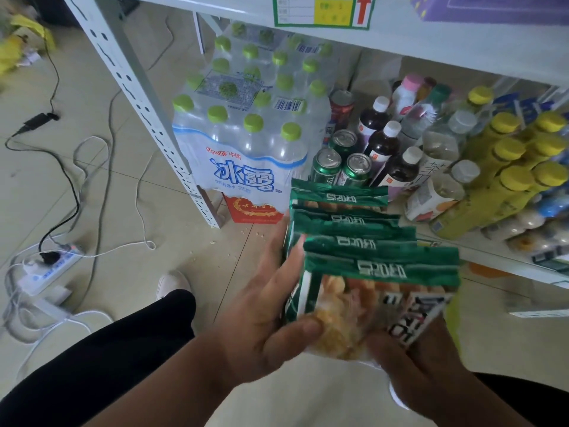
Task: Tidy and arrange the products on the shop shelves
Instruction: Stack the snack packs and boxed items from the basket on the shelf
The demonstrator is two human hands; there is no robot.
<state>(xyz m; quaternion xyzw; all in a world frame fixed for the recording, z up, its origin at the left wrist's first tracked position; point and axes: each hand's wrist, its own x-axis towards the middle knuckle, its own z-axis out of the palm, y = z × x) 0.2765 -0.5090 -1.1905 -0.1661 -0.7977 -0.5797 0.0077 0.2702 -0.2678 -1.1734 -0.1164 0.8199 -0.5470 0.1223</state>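
Both hands clamp a fanned stack of green snack packets (363,251): left hand (261,306) thumb across the front, right hand (409,359) fingers curled beneath. Beyond the fingertips, the low shelf (480,257) holds crowded drinks; packets not yet shelved.

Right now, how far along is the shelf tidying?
Looks done: dark bottles, green cans and yellow-capped bottles stand grouped on the low shelf. In hand: the left hand and right hand hold a fanned stack of green snack packets. Left: shelving those packets.
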